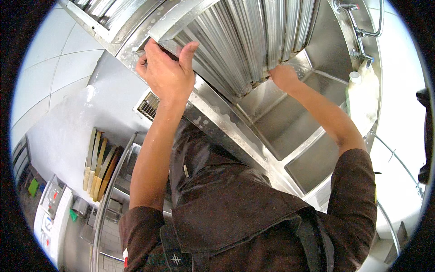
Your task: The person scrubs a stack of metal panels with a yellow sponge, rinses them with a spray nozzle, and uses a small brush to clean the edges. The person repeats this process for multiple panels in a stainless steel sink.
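A ribbed metal baffle filter (pixel 234 44), like those in a range hood, stands tilted in a stainless steel sink (pixel 283 125). My left hand (pixel 170 69) grips the near side of its frame, thumb raised and fingers curled behind the edge. Down at the filter's lower edge, my right hand (pixel 284 78) is closed, its fingertips against the frame. Brown grime shows along that edge. Whatever the right fingers hold beyond the frame is hidden. Water drops lie on the steel rim (pixel 210 105) of the sink.
A second ribbed filter (pixel 112 13) lies at the upper left. Wall taps (pixel 357 34) and a white-capped bottle (pixel 355 78) line the sink's right side. Behind my left arm are upright cutting boards (pixel 100 166), a metal rail (pixel 105 204) and a vent grille (pixel 148 104).
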`<state>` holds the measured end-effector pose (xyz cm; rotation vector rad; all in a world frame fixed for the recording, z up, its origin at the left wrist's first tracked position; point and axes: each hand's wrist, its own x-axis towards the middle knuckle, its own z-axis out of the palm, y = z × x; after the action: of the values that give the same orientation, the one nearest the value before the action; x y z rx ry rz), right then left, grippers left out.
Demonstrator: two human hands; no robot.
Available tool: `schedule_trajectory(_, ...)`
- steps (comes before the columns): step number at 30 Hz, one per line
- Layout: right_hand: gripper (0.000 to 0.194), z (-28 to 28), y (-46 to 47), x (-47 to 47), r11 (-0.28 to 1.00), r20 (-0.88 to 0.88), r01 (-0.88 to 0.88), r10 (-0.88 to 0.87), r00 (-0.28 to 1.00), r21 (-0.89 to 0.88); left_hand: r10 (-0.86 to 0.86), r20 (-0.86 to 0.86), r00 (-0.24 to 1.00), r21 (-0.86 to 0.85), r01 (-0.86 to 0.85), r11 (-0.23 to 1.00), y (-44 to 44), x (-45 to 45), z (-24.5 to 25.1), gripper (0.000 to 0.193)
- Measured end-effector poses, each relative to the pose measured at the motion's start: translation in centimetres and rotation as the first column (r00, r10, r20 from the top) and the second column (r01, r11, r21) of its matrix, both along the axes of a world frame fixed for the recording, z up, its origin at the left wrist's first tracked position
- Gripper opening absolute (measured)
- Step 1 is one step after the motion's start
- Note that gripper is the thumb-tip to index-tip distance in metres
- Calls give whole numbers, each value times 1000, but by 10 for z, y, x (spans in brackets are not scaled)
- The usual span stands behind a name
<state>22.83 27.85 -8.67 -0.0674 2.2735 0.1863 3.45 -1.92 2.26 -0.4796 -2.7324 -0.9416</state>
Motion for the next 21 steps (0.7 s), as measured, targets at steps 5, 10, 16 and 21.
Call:
schedule_trajectory(5,28,1,-6,0,998,29,14,-12,1000,-59,1,-9,1000,-33,-1,999,1,-2,-1,79)
schedule_trajectory(10,31,3,-11,-10,989,32,145,-146,989,12,-8,3,1000,14,8,1000,3,-2,3,82)
schedule_trajectory(16,29,12,-22,-36,976,26,205,-207,978,80,-6,25,1000,-5,6,1000,3,-2,3,83)
schedule_trajectory(21,25,28,-34,-34,971,-9,231,-231,973,56,-2,36,999,-4,2,1000,1,-2,1,81)
